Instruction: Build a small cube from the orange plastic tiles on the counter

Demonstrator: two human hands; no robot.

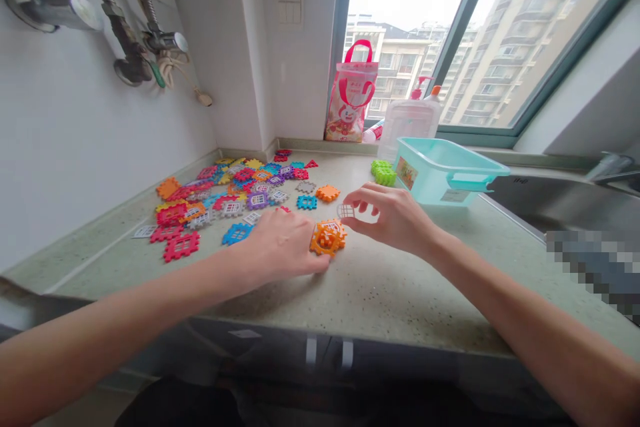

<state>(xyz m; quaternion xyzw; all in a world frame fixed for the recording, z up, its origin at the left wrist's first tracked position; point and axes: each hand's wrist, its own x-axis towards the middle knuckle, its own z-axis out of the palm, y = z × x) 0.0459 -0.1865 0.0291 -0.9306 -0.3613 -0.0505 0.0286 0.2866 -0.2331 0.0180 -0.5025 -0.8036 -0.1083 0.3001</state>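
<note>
Right hand (390, 215) pinches a white lattice piece (346, 211) by its edge, thumb and forefinger nearly together, the other fingers curled loosely, holding it above the desk (390, 293) just beside an orange block assembly (329, 238). Left hand (283, 240) lies against the left side of that assembly, its thumb stretched along the near side; the far fingers are hidden, so how firmly it grips cannot be told. The lattice piece looks like thin plastic: probably light, stiff and a little slippery, its fine bars the weak part, so the rim seems the best hold. The assembly should also be light and rigid, its notched edges giving good purchase, though its joints might pull apart under a hard squeeze. Beyond the right hand stands a teal tub (431, 181), its floor out of sight, so its contents cannot be told; lime-green pieces (383, 173) sit just beside it.
</note>
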